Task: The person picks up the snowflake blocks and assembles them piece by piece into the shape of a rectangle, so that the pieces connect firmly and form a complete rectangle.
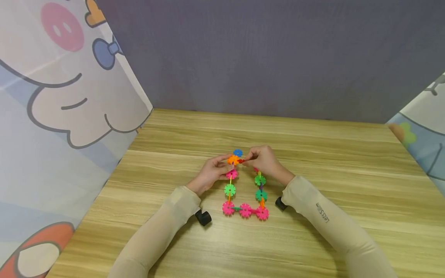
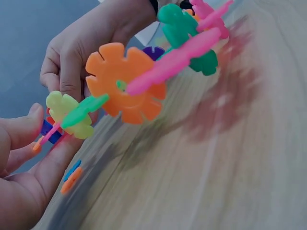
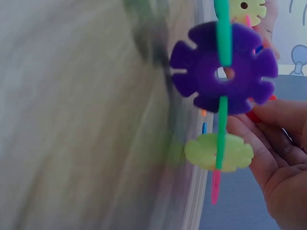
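Observation:
A chain of slotted, flower-shaped plastic discs forms three sides of a rectangle on the table, with pink discs (image 1: pixel 245 210) along its near side. My left hand (image 1: pixel 210 174) holds the far end of the left side, thumb and fingers around an orange disc (image 1: pixel 233 160) and a purple one beneath it. Between the thumb and index finger of my right hand (image 1: pixel 265 159) is a small red disc (image 1: pixel 241 161), right at the orange disc's edge. The right side, with its green disc (image 1: pixel 260 180), runs below the right hand. The right wrist view shows a purple disc (image 3: pixel 223 69) close up.
On the table (image 1: pixel 167 154) just beyond the hands lies a blue disc (image 1: pixel 238 153); the left wrist view shows an orange one beside it. A grey panel (image 1: pixel 271 58) rises behind the table. Black wrist-camera mounts (image 1: pixel 203 217) hang under both sleeves.

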Demonstrator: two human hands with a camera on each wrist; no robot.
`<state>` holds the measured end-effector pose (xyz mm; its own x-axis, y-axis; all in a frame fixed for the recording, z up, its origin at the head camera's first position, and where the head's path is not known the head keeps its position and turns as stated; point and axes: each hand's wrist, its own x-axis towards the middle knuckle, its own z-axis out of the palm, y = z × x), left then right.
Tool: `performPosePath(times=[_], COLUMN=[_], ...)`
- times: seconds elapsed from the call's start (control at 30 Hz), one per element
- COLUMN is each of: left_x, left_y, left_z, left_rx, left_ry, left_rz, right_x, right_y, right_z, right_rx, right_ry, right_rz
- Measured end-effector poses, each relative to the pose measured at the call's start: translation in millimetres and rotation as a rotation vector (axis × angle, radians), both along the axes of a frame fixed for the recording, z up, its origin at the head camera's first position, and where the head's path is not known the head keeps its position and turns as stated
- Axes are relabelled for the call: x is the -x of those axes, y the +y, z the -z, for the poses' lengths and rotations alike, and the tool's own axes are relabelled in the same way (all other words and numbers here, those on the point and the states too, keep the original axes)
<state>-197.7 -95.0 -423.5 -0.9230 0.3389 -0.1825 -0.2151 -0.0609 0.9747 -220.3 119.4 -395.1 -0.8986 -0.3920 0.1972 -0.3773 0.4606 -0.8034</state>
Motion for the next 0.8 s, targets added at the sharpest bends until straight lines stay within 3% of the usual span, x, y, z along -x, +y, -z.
performPosePath(times=[0.33, 0.8], left_x=[-2.9, 0.5], left_y=[6.6, 0.2], left_z=[-0.5, -0.3], left_rx=[0.007, -0.032], left_ry=[0.029, 0.015], left_rz=[-0.062, -0.03], right_x=[-1.3, 5.4], right_y=[-4.8, -0.7], right_z=[-1.8, -7.2], right_rx=[0.0, 0.003], right_ry=[0.01, -0.09], right_rz=[0.017, -0.021])
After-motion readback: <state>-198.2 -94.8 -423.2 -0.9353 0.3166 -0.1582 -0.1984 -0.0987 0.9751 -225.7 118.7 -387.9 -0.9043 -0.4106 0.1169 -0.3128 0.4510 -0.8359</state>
